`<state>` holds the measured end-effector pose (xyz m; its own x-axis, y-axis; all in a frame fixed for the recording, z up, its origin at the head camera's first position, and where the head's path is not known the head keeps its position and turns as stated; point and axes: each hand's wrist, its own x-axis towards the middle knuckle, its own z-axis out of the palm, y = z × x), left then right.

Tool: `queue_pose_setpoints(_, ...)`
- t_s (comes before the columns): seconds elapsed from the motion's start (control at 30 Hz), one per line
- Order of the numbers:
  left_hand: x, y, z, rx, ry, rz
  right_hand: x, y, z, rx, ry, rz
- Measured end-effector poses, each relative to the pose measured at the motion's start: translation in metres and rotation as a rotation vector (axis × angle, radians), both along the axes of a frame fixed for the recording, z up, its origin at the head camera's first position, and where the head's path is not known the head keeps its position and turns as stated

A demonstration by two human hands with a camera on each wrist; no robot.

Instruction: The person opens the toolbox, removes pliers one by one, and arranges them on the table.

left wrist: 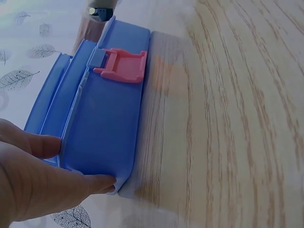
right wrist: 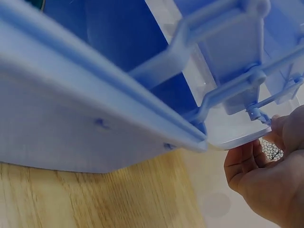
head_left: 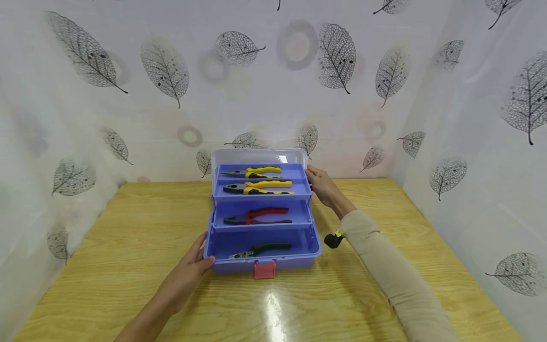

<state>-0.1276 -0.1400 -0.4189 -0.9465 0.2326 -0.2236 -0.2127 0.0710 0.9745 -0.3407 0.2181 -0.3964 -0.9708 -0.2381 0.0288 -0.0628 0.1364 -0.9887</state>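
A blue-purple toolbox [head_left: 286, 262] stands unfolded on the table, its clear lid [head_left: 256, 156] raised behind its tiered trays. My left hand [head_left: 188, 268] grips the box's front left corner, the thumb at the rim. Up at the right edge of the lid, my right hand [right wrist: 270, 175] pinches that edge. Yellow-handled long-nose pliers [head_left: 252, 172] and yellow-handled combination pliers [head_left: 260, 187] lie in the top tray. Red-handled pliers [head_left: 258, 216] occupy the tray below. Dark green-handled pliers [head_left: 267, 248] rest in the bottom compartment. A pink latch [head_left: 265, 270] hangs at the front.
The wooden table [head_left: 141, 228] spreads around the box. A leaf-printed curtain [head_left: 273, 104] encloses the back and both sides. Hinged tray arms [right wrist: 228, 92] link the trays at the box's right end. A small black device [head_left: 333, 240] shows beside my right sleeve.
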Motion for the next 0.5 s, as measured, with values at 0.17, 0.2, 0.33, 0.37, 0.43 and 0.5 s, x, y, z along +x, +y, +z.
queue_pose_setpoints(0.17,0.0,0.0,-0.001,0.004,0.0,0.001,-0.001,0.0,-0.006,-0.029,-0.029,0.015)
queue_pose_setpoints(0.2,0.0,0.0,-0.001,0.005,0.0,0.0,-0.002,0.0,-0.009,-0.037,-0.043,0.016)
queue_pose_setpoints(0.33,0.0,0.001,0.002,-0.002,-0.016,0.006,-0.003,0.002,-0.02,-0.061,-0.106,0.015)
queue_pose_setpoints(0.37,0.0,0.001,0.002,-0.004,-0.019,0.008,-0.003,0.002,-0.024,-0.058,-0.128,0.018)
queue_pose_setpoints(0.43,0.0,0.001,0.003,-0.005,-0.02,0.006,-0.002,0.004,-0.03,-0.048,-0.17,0.031)
queue_pose_setpoints(0.5,0.001,0.002,0.004,-0.008,-0.01,0.003,-0.001,0.004,-0.036,-0.059,-0.213,0.048)
